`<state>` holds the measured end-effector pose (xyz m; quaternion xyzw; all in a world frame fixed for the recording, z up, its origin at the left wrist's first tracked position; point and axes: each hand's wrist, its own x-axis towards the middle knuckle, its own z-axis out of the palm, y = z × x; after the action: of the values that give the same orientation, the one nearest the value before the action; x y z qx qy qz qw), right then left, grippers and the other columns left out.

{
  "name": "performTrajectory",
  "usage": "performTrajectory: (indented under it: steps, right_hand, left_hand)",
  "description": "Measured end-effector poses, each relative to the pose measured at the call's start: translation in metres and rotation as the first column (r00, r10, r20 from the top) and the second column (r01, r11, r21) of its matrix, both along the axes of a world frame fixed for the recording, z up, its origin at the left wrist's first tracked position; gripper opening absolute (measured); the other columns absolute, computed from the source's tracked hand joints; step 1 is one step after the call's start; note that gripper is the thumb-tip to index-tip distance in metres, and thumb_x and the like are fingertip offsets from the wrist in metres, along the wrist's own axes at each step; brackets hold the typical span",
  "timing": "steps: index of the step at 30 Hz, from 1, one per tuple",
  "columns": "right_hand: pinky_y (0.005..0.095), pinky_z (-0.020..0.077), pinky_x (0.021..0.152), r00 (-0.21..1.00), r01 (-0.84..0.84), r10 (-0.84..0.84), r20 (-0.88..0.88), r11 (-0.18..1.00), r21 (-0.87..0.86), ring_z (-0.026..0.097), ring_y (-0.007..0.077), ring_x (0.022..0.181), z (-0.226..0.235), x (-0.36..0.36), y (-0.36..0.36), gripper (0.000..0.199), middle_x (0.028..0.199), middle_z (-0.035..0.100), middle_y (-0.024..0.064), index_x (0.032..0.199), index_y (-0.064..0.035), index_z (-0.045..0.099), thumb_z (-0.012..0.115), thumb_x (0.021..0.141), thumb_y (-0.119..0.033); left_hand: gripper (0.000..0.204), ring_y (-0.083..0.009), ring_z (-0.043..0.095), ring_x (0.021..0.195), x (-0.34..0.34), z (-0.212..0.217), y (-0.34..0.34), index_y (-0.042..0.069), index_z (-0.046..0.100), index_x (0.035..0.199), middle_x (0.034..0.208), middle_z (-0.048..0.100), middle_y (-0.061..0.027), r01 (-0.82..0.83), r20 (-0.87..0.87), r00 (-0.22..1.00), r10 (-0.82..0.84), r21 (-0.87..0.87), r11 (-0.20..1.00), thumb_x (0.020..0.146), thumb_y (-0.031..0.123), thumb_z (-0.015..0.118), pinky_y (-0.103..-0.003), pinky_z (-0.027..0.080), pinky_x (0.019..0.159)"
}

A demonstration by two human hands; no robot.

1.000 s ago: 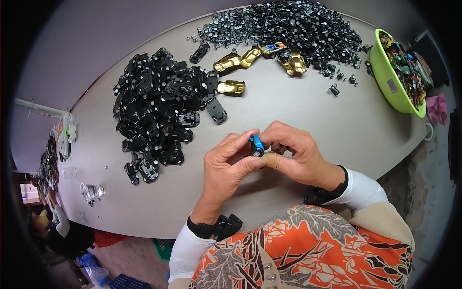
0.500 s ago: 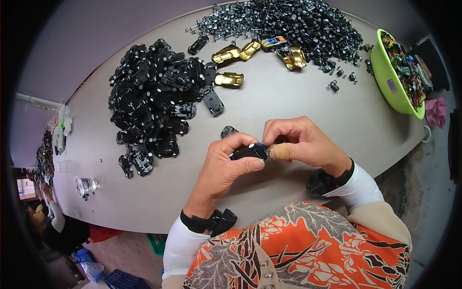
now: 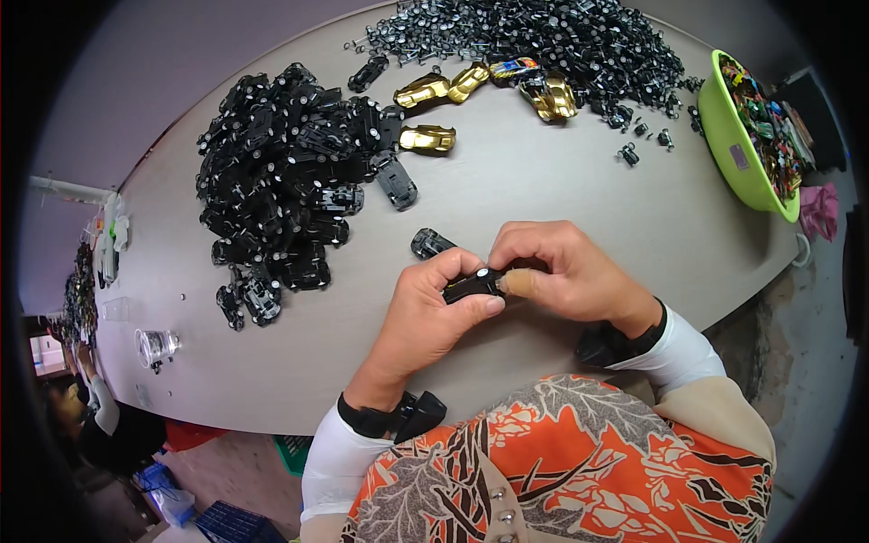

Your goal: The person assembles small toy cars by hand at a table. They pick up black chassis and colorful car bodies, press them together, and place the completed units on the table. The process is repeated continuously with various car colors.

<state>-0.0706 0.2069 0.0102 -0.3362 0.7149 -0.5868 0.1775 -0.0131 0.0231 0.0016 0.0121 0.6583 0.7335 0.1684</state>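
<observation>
Blue piece gone from view; left hand (image 3: pixel 425 312) and right hand (image 3: pixel 566 271) pinch black toy-car chassis (image 3: pixel 471 287) (white wheel showing), fingers clenched on it.

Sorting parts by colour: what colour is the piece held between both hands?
Black, with a small white wheel; the piece shows in the head view.

Even, soft daylight, faint shadows, sharp centre, fisheye bending and dark vignette at edges.

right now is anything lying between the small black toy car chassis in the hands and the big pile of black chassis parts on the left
Mostly bare grey table separates the small black chassis from the black pile; one loose black part lies just beyond the left hand.
</observation>
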Motion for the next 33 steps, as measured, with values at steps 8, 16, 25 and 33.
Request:
performTrajectory:
  steps: [8,16,25,33]
  right_hand:
    - [0.0253,0.0375,0.05,0.987,0.13,-0.13,0.091,0.991,0.003,0.049,0.0104,0.057,-0.017,0.007,-0.005,0.006,0.069,0.054,0.0013,0.083,0.0001,0.058,0.058,0.077,0.0]
    - [0.0182,0.0383,0.049,0.772,0.142,-0.055,0.633,0.986,-0.088,0.047,0.0029,0.056,0.0,0.005,0.001,0.009,0.073,0.054,-0.0018,0.092,-0.0033,0.058,0.058,0.083,-0.005]
    - [0.0197,0.0442,0.056,0.863,0.155,0.002,0.505,0.951,-0.268,0.053,0.0056,0.066,0.004,0.003,0.008,0.01,0.077,0.058,0.0005,0.089,-0.0016,0.059,0.061,0.079,-0.001]
    - [0.0182,0.0444,0.049,0.874,0.1,0.004,0.486,0.977,-0.189,0.054,0.0048,0.063,0.014,0.001,0.015,0.011,0.077,0.059,0.0014,0.086,-0.0005,0.06,0.061,0.075,0.002]
  left_hand:
    - [0.016,-0.0043,0.046,0.067,0.0,-0.003,0.005,0.002,0.056,0.089,0.073,0.053,0.003,-0.064,-0.073,0.996,0.05,-0.205,0.977,0.074,0.001,0.064,-0.02,0.04,0.059]
    - [0.024,-0.0077,0.055,0.071,-0.01,-0.002,-0.008,0.002,0.051,0.097,0.087,0.06,-0.0071,-0.327,0.182,0.944,0.275,0.401,0.856,0.075,-0.001,0.06,-0.02,0.042,0.055]
    - [0.037,-0.0165,0.06,0.084,-0.002,-0.003,0.002,0.002,0.052,0.116,0.093,0.058,-0.0078,-0.112,0.146,0.988,0.052,0.435,0.893,0.081,0.009,0.064,-0.031,0.053,0.072]
    - [0.02,-0.008,0.058,0.076,0.0,-0.005,0.0,0.002,0.06,0.098,0.084,0.06,-0.0008,-0.016,0.059,0.998,0.0,0.276,0.961,0.079,0.003,0.065,-0.02,0.047,0.062]
